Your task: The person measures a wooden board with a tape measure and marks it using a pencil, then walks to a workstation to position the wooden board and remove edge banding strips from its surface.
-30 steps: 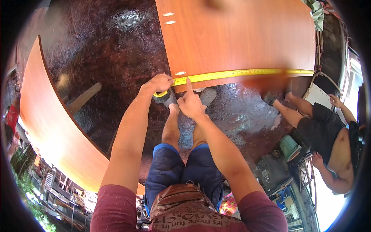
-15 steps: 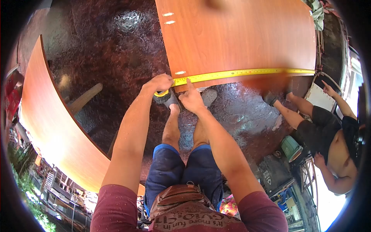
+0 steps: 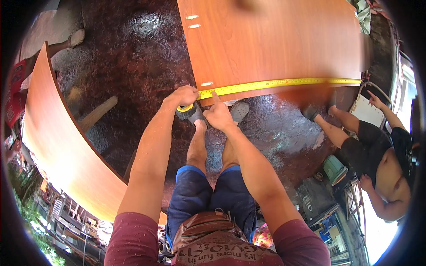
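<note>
A yellow tape measure (image 3: 266,84) is drawn out along the near edge of a large wood-grain board (image 3: 275,44). My left hand (image 3: 185,96) is closed around it at the board's near left corner, with its black and yellow case (image 3: 185,111) hanging just below. My right hand (image 3: 217,113) points with its index finger at the tape, a short way from the left hand. Its thumb is apart from that finger, the other fingers are folded, and nothing shows in them. Pale oval slots (image 3: 207,84) mark the board's left side.
A second curved-looking board (image 3: 66,142) leans at left. At right, a person (image 3: 381,164) sits near the tape's far end, one hand (image 3: 375,100) pointing. Another person's foot (image 3: 77,38) shows at upper left. A green container (image 3: 333,170) stands lower right on the dark floor (image 3: 137,57).
Another person's leg and foot have come into view at upper left, with red cloth below. My hands and the tape have hardly moved.
</note>
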{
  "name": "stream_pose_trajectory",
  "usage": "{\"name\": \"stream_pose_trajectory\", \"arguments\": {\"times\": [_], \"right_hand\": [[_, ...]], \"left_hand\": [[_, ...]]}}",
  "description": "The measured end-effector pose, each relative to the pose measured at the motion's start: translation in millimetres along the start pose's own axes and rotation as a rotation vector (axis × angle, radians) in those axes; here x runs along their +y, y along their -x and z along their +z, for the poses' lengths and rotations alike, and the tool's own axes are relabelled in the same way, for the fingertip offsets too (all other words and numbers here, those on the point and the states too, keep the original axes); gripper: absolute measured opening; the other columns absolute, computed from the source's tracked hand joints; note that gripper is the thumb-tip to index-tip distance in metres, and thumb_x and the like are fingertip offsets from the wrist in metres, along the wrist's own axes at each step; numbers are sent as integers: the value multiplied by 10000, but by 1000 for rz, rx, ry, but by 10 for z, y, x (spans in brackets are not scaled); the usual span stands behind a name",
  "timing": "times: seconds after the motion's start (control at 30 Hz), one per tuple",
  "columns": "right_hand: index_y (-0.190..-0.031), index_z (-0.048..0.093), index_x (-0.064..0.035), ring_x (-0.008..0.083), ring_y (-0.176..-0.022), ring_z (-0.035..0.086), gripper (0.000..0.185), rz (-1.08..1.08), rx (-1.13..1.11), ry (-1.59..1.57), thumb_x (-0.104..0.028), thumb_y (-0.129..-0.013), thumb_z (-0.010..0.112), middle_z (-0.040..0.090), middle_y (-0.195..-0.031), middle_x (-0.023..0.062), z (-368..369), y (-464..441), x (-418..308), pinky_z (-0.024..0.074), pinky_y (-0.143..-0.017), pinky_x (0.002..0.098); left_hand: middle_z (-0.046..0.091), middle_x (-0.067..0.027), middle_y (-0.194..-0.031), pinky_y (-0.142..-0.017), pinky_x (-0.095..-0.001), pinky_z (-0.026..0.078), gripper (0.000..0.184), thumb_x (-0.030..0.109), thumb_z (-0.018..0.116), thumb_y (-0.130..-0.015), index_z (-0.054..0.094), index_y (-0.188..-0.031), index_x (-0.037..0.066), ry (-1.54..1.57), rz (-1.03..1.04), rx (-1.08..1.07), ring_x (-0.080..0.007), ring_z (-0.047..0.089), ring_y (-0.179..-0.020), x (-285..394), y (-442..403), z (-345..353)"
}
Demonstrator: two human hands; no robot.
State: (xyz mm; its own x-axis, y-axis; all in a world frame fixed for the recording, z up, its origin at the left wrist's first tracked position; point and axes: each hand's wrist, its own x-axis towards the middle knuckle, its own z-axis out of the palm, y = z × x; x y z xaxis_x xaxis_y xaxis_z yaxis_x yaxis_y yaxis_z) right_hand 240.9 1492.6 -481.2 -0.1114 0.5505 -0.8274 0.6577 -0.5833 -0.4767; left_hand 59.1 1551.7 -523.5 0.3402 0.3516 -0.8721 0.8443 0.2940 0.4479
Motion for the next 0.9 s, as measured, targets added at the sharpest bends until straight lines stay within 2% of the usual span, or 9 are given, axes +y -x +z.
{"name": "stream_pose_trajectory", "arguments": {"times": [0.03,0.13,0.23,0.4,0.5,0.57,0.7,0.73,0.9], "right_hand": [[-1519,224,49,442,-988,658,877,9,-8,5,-177,-757,596,680,-954,300,-2,0,-12,509,-886,464],[-1514,173,109,253,-763,669,918,-69,50,34,-121,-744,616,651,-706,142,87,-33,81,525,-761,350],[-1517,139,112,281,-728,665,941,-72,56,107,-127,-740,615,652,-699,143,139,-59,145,530,-744,357],[-1343,510,19,333,-691,683,650,-101,117,156,-156,-738,669,678,-744,185,111,29,-56,555,-650,426],[-1383,423,-18,448,-950,664,657,-33,75,115,-187,-782,626,679,-991,281,-38,151,-163,534,-858,519],[-1495,236,64,457,-1004,645,833,-12,48,40,-119,-767,598,659,-1054,312,-105,192,-235,513,-892,523],[-1472,226,112,474,-992,641,826,-31,66,22,-101,-759,586,645,-1018,352,-20,133,-170,508,-878,536],[-1505,207,55,482,-914,657,874,-47,98,31,-193,-773,614,667,-916,335,30,95,-116,523,-819,534],[-1502,233,30,490,-913,654,839,-40,124,21,-187,-781,603,666,-902,335,20,113,-71,520,-814,545]], "left_hand": [[625,-204,-1255,-995,-439,464,402,322,457,-980,676,-1179,50,5,1,5,-361,595,-1167,-9,-9,9],[631,-206,-1242,-991,-441,465,406,326,457,-980,676,-1181,50,32,-6,-10,-362,599,-1158,10,13,-6],[636,-207,-1228,-993,-437,465,397,316,462,-975,681,-1166,45,-10,30,10,-364,600,-1153,-15,-26,10],[615,-235,-1267,-1030,-457,445,426,219,443,-920,629,-1271,65,-75,122,31,-380,580,-1193,-85,-43,5],[623,-256,-1241,-1027,-455,442,430,206,452,-913,620,-1287,77,50,331,160,-378,598,-1174,-247,-220,154],[671,-260,-1090,-925,-443,487,342,260,521,-918,700,-1078,15,41,81,106,-376,648,-1073,-169,-157,82],[683,-255,-1006,-887,-449,499,332,268,519,-928,704,-961,-6,67,25,101,-385,662,-1004,-56,-30,48],[685,-252,-986,-879,-450,502,334,270,519,-928,702,-941,-9,61,44,138,-386,665,-987,-92,-72,104],[691,-237,-917,-849,-466,506,332,270,519,-937,702,-901,-4,3,63,209,-393,669,-946,16,28,128]]}}
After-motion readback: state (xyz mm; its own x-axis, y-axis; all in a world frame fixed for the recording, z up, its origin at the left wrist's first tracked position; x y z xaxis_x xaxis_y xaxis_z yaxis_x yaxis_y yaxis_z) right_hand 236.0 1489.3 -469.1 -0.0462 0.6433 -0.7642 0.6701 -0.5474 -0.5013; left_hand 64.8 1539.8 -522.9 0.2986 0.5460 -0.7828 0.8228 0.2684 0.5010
